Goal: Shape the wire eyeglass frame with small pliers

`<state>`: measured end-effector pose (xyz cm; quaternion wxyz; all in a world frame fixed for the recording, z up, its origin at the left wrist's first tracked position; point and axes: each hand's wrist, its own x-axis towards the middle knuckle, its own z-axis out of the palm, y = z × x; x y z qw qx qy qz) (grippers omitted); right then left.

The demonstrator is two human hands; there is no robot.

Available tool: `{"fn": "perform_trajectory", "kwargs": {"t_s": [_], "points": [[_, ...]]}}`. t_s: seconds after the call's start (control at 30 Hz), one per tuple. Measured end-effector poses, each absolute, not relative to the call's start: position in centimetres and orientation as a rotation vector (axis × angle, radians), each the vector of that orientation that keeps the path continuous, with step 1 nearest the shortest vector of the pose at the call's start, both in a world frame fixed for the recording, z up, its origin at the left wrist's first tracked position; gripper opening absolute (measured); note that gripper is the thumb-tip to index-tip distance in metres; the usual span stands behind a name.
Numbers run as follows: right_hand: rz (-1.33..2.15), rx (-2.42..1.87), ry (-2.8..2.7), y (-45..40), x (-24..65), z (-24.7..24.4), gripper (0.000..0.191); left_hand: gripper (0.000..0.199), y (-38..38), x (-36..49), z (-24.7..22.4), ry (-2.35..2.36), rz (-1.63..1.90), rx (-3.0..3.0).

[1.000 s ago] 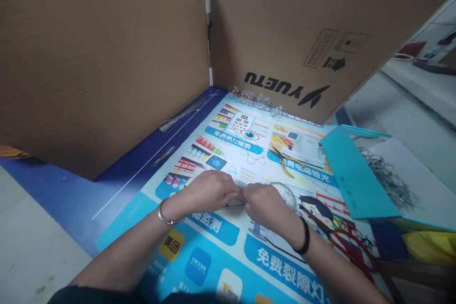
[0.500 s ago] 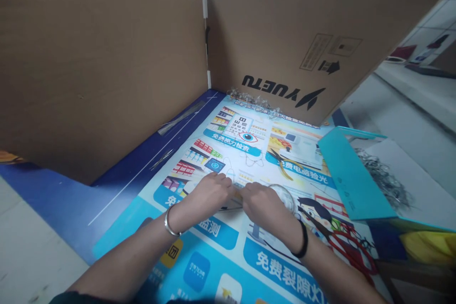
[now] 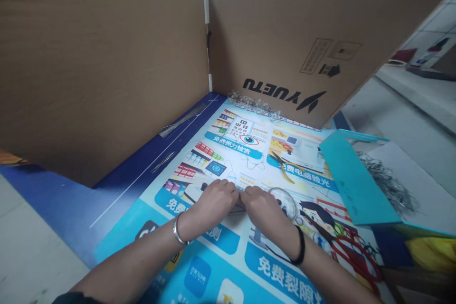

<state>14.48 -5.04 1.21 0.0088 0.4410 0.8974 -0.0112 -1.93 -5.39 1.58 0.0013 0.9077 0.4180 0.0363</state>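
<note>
My left hand [image 3: 219, 204] and my right hand [image 3: 261, 209] meet over the middle of a printed poster, closed, knuckles up and fingertips almost touching. A thin bent wire [image 3: 228, 173] sticks out just past the left fingers, and both hands appear pinched on it; most of it is hidden under them. Beyond the hands, another bent wire shape [image 3: 254, 161] lies on the poster [image 3: 199, 247]. Right of my right hand is a clear round container or roll [image 3: 285, 204]. Yellow-handled pliers [image 3: 285, 168] lie farther back.
Cardboard walls [image 3: 107, 66] stand at left and back. A turquoise box [image 3: 345, 180] at right holds a tangle of wire [image 3: 386, 183]. Red-handled scissors [image 3: 349, 247] lie near my right forearm. Straight wire pieces [image 3: 181, 121] rest along the left; a wire pile [image 3: 254, 102] lines the back wall.
My left hand has shifted slightly to the right and down, closing the gap to my right hand. The strip between them is now mostly covered. The camera has tilted slightly.
</note>
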Motion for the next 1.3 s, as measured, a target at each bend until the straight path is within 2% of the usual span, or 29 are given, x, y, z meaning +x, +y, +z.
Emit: {"fn": "perform_trajectory", "kwargs": {"t_s": [0.23,0.73,1.07,1.3], "points": [[-0.138,1.443,2.740,-4.84,14.29,1.24,0.016,0.007,-5.37,-1.77,1.25,1.291,0.076,2.852],[-0.125,1.506,2.743,-4.70,14.51,1.05,0.012,0.008,-5.48,-1.74,0.97,1.402,0.047,2.792],[-0.093,1.575,2.793,-4.45,14.64,0.42,0.017,0.012,-5.78,-1.52,0.99,1.473,0.052,2.746],[-0.359,1.705,2.834,-4.07,14.65,0.38,0.023,0.012,-5.69,-1.65,0.87,1.530,0.110,2.682]]}}
